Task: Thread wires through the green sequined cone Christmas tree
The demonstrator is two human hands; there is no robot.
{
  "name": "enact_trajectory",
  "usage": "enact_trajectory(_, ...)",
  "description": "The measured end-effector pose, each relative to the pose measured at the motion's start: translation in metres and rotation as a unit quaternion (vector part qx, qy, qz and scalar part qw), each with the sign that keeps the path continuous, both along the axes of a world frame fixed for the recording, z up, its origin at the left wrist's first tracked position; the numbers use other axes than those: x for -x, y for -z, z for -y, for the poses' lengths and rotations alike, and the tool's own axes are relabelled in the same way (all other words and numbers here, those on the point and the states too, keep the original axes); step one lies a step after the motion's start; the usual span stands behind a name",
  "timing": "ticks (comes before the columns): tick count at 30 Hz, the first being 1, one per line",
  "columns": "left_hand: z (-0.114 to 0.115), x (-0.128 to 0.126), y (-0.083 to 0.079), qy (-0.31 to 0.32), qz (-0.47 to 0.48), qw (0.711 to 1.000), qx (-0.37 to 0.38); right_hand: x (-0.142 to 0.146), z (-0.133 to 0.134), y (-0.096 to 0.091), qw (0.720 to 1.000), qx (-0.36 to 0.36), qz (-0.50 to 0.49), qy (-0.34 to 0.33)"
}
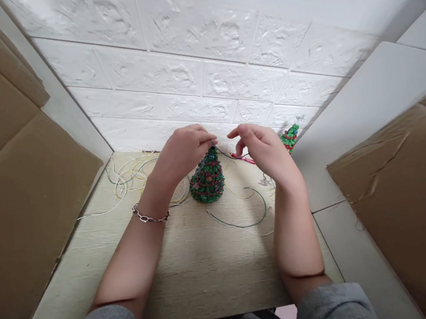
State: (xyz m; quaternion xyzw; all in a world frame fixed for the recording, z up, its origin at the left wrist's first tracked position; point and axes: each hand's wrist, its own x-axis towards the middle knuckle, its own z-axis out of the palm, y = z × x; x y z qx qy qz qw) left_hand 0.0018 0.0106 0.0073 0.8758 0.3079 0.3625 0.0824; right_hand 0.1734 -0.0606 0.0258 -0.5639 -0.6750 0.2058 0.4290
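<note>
A green beaded Christmas tree [207,181] with red garland-like bands stands upright on the table. My left hand [186,150] is above its top, thumb and fingertips closed on a dark blue cord [223,154]. From there the cord sags to the right and passes to my right hand [264,147], where its end is hidden. The index finger and thumb of my right hand are apart, and whether its other fingers touch the cord is hidden. A thin red-and-white item [243,158] lies behind, partly covered by my right hand.
Loose yellow and white cords [132,172] lie tangled at the back left. A curved green cord [241,225] lies in front of the tree. A second beaded tree [290,136] with a silver star stands behind my right hand. Cardboard [21,169] flanks the left, more cardboard [406,170] the right.
</note>
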Motion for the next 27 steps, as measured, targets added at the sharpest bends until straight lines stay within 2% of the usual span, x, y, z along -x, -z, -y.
enact_trajectory(2,0.001,-0.003,0.002,0.014,-0.015,1.000,0.008,0.000,0.004,-0.002,1.000,-0.012,0.001,-0.004)
enact_trajectory(5,0.003,-0.006,0.003,0.031,-0.032,0.999,0.031,0.006,0.006,-0.002,0.997,-0.069,0.044,-0.006)
enact_trajectory(10,0.001,-0.007,0.004,0.004,-0.054,0.998,0.028,0.017,0.011,-0.002,0.984,-0.125,0.124,-0.030)
enact_trajectory(17,-0.002,-0.004,0.005,0.013,-0.074,0.996,0.038,0.019,0.006,0.004,0.970,-0.205,0.125,0.046)
enact_trajectory(22,-0.005,-0.003,0.005,0.026,-0.072,0.997,0.023,0.019,-0.005,0.007,0.969,-0.218,0.100,0.063)
enact_trajectory(27,0.000,-0.003,-0.001,0.032,0.020,0.999,0.023,0.019,-0.014,0.011,0.972,-0.196,0.113,0.065)
